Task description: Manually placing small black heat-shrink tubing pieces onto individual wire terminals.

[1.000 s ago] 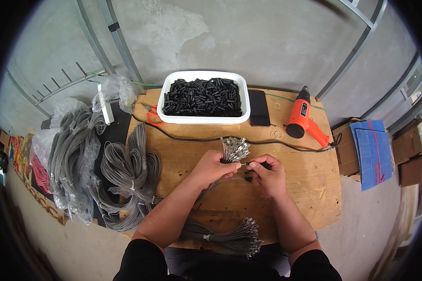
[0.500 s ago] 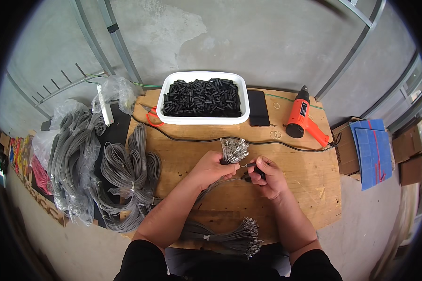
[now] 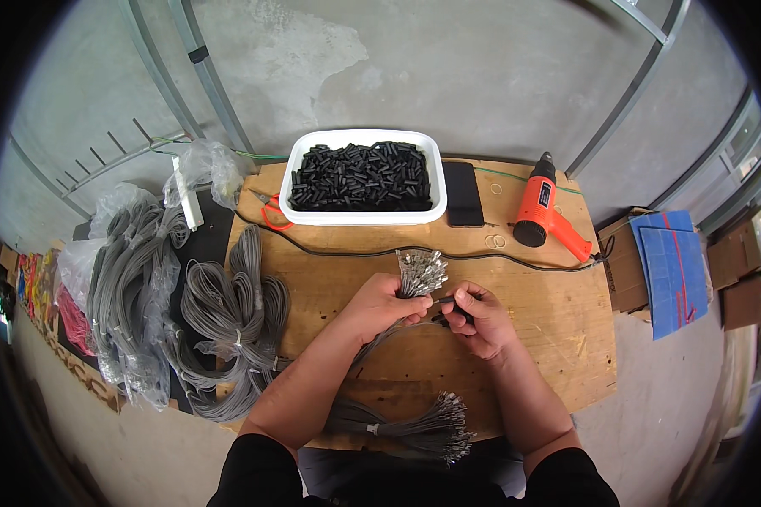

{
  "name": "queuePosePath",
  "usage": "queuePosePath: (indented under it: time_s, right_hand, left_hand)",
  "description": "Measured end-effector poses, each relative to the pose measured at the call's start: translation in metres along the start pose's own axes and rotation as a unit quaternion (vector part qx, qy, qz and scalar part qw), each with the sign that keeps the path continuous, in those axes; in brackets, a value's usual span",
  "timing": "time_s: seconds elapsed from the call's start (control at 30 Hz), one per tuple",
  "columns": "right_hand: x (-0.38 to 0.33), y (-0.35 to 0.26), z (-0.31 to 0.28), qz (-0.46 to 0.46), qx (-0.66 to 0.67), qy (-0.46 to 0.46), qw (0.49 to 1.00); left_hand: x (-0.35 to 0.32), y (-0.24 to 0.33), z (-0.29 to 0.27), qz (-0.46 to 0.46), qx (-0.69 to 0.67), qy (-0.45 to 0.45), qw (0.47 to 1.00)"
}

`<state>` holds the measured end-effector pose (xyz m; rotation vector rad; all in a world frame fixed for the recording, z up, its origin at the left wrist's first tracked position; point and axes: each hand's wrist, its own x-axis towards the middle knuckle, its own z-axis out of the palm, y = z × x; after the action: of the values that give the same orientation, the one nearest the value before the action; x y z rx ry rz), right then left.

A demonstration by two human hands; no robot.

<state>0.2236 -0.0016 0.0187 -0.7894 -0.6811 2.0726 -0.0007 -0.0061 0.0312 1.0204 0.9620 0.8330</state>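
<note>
Above the brown wooden worktop (image 3: 558, 338), our left hand (image 3: 379, 302) clasped silver-tipped thin grey cables (image 3: 421, 275); just right, a small black tube (image 3: 446, 300) sat pinched between our right hand's (image 3: 482, 323) fingers. Apparently sleeving one tip, we next needed a straight push.

The person's bare left hand (image 3: 384, 306), curled, and bare right hand (image 3: 479, 319), pinching, lie near frame centre; bare left forearm (image 3: 303, 384) and bare right forearm (image 3: 528, 397) converge from below.

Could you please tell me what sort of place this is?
Probably a small workshop: a wooden table holds a heat gun, a white tub of black pieces and bundles of grey cable.
</note>
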Motion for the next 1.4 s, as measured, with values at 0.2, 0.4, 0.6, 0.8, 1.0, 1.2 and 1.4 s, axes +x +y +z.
queuePosePath:
  time_s: [0.2, 0.4, 0.6, 0.8, 1.0, 1.2, 1.4]
  right_hand:
    - [0.001, 0.004, -0.002, 0.004, -0.011, 0.001, 1.000]
    - [-0.002, -0.007, -0.001, 0.014, -0.001, 0.001, 1.000]
    - [-0.001, -0.025, -0.021, -0.018, 0.094, 0.024, 0.995]
    - [-0.006, -0.026, -0.003, -0.113, -0.344, 0.116, 0.925]
    - [-0.011, -0.013, 0.004, -0.159, -0.592, 0.055, 0.788]
    - [-0.007, -0.007, 0.007, -0.190, -0.621, 0.072, 0.757]
    - [0.002, 0.002, 0.014, -0.260, -0.694, 0.101, 0.664]
  left_hand:
    - [0.001, -0.005, -0.002, 0.000, 0.001, -0.015, 1.000]
    - [0.002, -0.004, -0.002, 0.004, -0.020, -0.028, 0.999]
    - [0.004, -0.002, -0.001, 0.023, -0.002, -0.045, 0.999]
    - [0.010, -0.010, -0.005, 0.004, -0.010, 0.001, 1.000]
    - [0.010, -0.013, -0.006, -0.015, -0.019, 0.036, 0.999]
    - [0.006, -0.007, -0.004, -0.010, -0.022, 0.028, 0.999]
    - [0.003, -0.004, -0.005, -0.012, -0.018, -0.009, 1.000]
